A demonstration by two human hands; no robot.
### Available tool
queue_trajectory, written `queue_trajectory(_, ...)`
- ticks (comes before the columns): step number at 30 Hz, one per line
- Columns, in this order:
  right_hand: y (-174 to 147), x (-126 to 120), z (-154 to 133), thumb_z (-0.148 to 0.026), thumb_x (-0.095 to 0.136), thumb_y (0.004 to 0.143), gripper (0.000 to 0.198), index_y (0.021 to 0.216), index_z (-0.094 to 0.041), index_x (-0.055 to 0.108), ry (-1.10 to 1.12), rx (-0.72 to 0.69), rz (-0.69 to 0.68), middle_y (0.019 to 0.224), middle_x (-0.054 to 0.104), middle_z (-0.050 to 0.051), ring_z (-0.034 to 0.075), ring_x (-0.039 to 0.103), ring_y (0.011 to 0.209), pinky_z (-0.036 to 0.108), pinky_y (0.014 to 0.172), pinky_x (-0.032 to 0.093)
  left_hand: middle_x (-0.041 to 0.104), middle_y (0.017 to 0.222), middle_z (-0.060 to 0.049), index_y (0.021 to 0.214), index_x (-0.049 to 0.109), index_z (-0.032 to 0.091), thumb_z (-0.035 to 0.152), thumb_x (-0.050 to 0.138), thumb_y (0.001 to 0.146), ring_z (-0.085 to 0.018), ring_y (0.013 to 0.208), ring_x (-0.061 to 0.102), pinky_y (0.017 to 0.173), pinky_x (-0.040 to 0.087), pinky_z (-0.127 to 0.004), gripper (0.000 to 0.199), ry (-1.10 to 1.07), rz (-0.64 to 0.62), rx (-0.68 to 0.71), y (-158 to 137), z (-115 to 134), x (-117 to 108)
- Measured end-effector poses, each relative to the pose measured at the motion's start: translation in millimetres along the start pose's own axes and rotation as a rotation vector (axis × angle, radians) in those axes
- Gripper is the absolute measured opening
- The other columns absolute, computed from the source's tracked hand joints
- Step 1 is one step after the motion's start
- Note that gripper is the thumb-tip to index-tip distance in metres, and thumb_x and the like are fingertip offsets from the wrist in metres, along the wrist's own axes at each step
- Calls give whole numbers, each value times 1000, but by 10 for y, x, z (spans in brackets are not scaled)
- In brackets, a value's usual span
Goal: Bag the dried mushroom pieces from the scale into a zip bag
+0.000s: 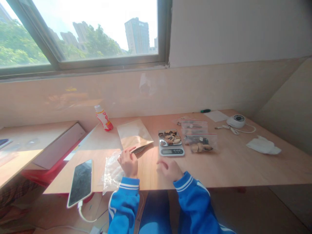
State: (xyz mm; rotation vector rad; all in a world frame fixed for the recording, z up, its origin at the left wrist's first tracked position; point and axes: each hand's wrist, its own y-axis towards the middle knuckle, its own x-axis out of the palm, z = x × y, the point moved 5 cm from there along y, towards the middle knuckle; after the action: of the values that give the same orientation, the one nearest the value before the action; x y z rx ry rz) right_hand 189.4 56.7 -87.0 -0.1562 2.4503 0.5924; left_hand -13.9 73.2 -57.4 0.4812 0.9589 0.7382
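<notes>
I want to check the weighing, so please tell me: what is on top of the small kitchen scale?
A pile of brown dried slices lies on the scale. They cover the plate, so whatever is beneath them is hidden. The display digits are too small to read.

Open tabletop point(234, 165) runs across the lower right of the frame, from the right hand point(170, 169) out to the crumpled white cloth point(263, 145) at far right, with nothing lying on it. Toward the centre, the scale point(171, 147) loaded with pieces and the row of zip bags point(200, 139) just right of it block the way to the wall, while the brown pouch point(133, 134) and bottle point(103, 117) close the upper left. The left hand point(128, 162) is hemmed by the clear bag point(111, 170) and the phone point(81, 182) at lower left.
</notes>
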Motion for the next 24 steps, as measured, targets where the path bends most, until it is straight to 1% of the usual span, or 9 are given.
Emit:
queue_trajectory(3, 0, -7, -13, -6, 46, 76, 24, 83, -18, 66, 8, 5, -3, 70, 64, 2, 14, 55, 62, 24, 62, 41, 66, 98, -7, 97, 67, 21, 10, 42, 80, -24, 92, 58, 82, 37, -37, 32, 147, 24, -105, -82, -60, -209)
queue_trajectory(5, 1, -4, -12, -7, 46, 76, 24, 83, -18, 66, 5, 12, -10, 68, 63, 2, 14, 53, 60, 24, 60, 41, 65, 104, -9, 106, 65, 22, 16, 46, 82, -27, 93, 57, 80, 38, -40, 32, 267, -85, -189, -144, -150, -257)
queue_trajectory(7, 4, 1, -6, -8, 46, 75, 24, 83, -18, 66, 6, 18, -16, 67, 62, 2, 13, 53, 58, 24, 59, 41, 66, 107, -10, 110, 63, 21, 23, 48, 84, -29, 93, 57, 78, 40, -41, 31, 329, -248, -240, -190, -255, -234)
queue_trajectory(9, 6, 4, 1, -8, 46, 76, 24, 83, -17, 66, 14, 16, -16, 69, 64, 2, 14, 54, 60, 25, 61, 42, 67, 103, -10, 109, 63, 20, 28, 48, 85, -29, 91, 58, 76, 41, -40, 29, 310, -378, -253, -199, -346, -193)
queue_trajectory(12, 8, 3, 3, -8, 45, 75, 24, 83, -17, 66, 25, 11, -13, 73, 66, 4, 15, 56, 63, 26, 63, 43, 69, 96, -7, 104, 63, 21, 27, 49, 85, -24, 84, 61, 73, 43, -34, 25, 186, -440, -261, -142, -422, -187)
queue_trajectory(14, 7, -1, -1, -7, 45, 75, 24, 83, -17, 66, 29, 11, -11, 73, 66, 4, 16, 57, 64, 26, 63, 43, 69, 92, -6, 102, 63, 21, 23, 51, 83, -21, 78, 62, 71, 43, -32, 23, 122, -413, -272, -89, -416, -245)
queue_trajectory(17, 4, -6, -8, -7, 45, 75, 25, 83, -17, 66, 35, 10, -5, 75, 67, 5, 16, 58, 66, 27, 64, 44, 67, 89, -5, 99, 64, 21, 19, 52, 80, -20, 75, 61, 71, 44, -32, 23, 143, -278, -269, -23, -303, -433)
queue_trajectory(21, 5, 5, 19, -9, 44, 76, 25, 83, -17, 66, 28, 12, -2, 75, 67, 5, 16, 58, 66, 27, 64, 44, 65, 83, -5, 92, 66, 21, 19, 52, 78, -21, 74, 60, 73, 44, -35, 20, 165, -56, -224, 30, -15, -723)
queue_trajectory(24, 13, 7, 37, -10, 44, 77, 24, 83, -18, 66, 31, 6, 1, 73, 66, 4, 16, 57, 65, 27, 63, 43, 64, 85, -5, 90, 64, 19, 20, 51, 80, -20, 75, 58, 73, 45, -34, 17, 22, 91, -184, 43, 212, -856)
